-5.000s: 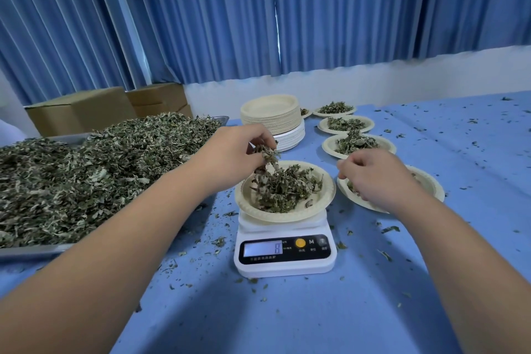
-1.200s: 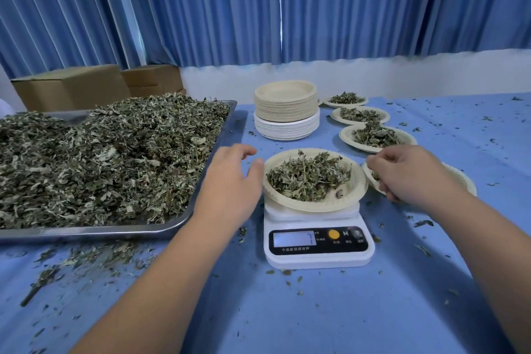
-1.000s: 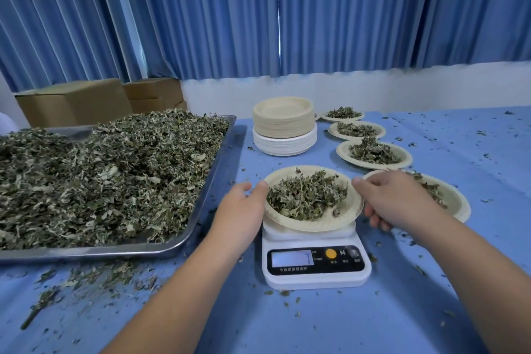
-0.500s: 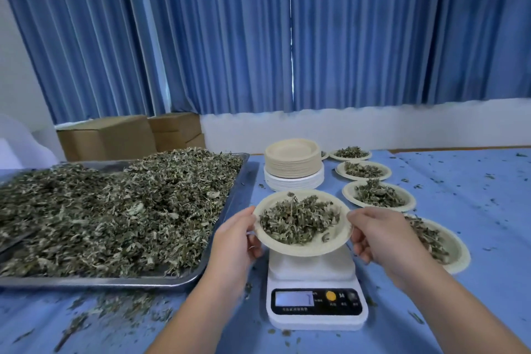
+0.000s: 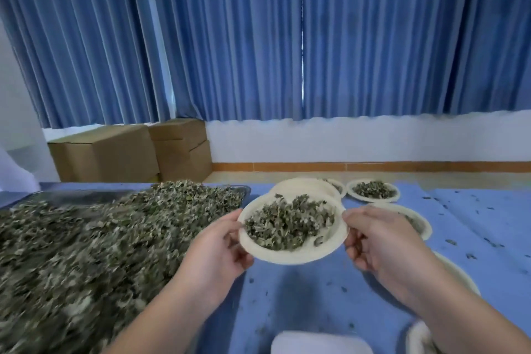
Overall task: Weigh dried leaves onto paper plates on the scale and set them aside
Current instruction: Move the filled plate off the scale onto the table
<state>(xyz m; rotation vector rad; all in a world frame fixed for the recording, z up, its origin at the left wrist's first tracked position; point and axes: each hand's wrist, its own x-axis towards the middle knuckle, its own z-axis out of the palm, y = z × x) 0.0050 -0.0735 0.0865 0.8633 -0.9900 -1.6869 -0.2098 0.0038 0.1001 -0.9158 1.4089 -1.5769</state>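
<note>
Head view: I have my left hand [image 5: 214, 256] pinching the left rim of the paper plate [image 5: 298, 254], thumb on top and fingers underneath, and my right hand [image 5: 385, 244] gripping the right rim the same way. The plate is in the air between them, above the blue table [image 5: 304, 293], carrying a heap of dried leaves [image 5: 290, 223]. The white top of the scale [image 5: 320, 343] shows at the bottom edge, bare, well below the plate. Behind the plate I see the stack of unused plates [image 5: 304, 185]. To my right, filled plates [image 5: 373, 191] sit in a row on the table. On my left the metal tray [image 5: 86, 197] holds the big leaf pile [image 5: 86, 253], blurred.
</note>
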